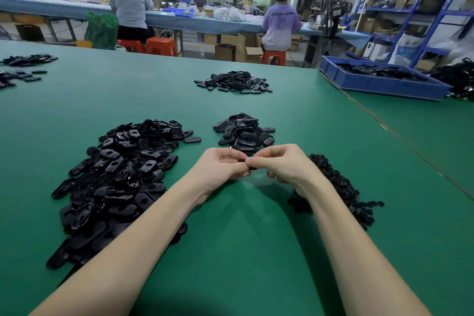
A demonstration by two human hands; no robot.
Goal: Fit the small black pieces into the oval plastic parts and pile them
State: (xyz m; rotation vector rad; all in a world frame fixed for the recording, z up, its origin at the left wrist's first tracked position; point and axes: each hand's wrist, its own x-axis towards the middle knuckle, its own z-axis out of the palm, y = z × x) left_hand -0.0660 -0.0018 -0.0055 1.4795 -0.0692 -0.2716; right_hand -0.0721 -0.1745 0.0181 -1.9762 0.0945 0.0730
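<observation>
Both hands meet over the green desk (243,251); left hand (220,165) and right hand (280,164) each pinch one black oval part (250,163) between fingertips; big unfitted heap (120,174) at nine o'clock; small pieces (343,187) at three; finished pile (245,133) at twelve.

A blue bin (379,82) sits on the green counter (128,100). Two people (280,18) sit on orange stools (160,46) at a long blue table (64,7). Blue shelves (415,7) hold boxes.
</observation>
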